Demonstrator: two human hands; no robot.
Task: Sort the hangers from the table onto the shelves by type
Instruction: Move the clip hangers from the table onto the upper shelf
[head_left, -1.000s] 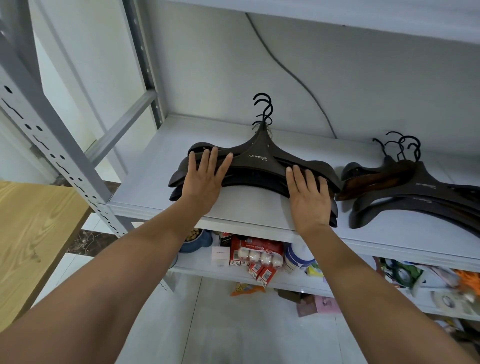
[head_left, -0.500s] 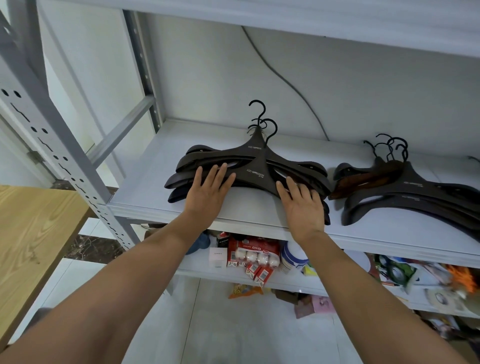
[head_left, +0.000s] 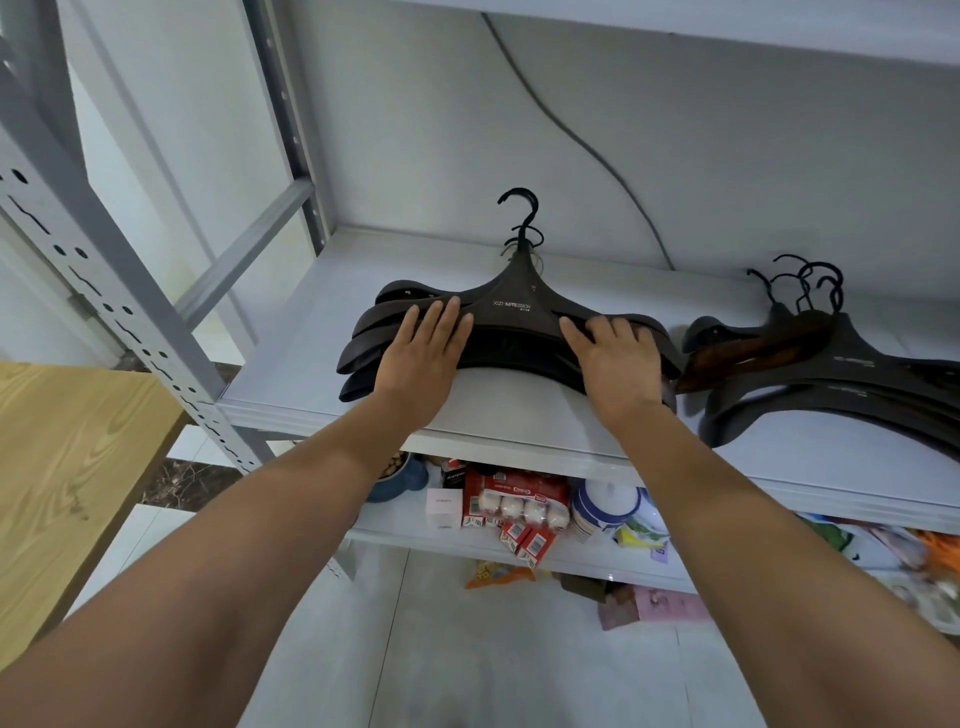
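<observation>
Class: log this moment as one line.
left hand: on hangers | right hand: on hangers | hangers: stacked on shelf | second pile: right

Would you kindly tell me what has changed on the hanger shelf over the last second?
Both hands slid back toward the shelf edge, then forward again: the left hand lies flat on the dark hanger stack, the right hand now bends its fingers on it. The stack has fanned out, one hook poking farther back. The right-hand pile stayed put.
</observation>
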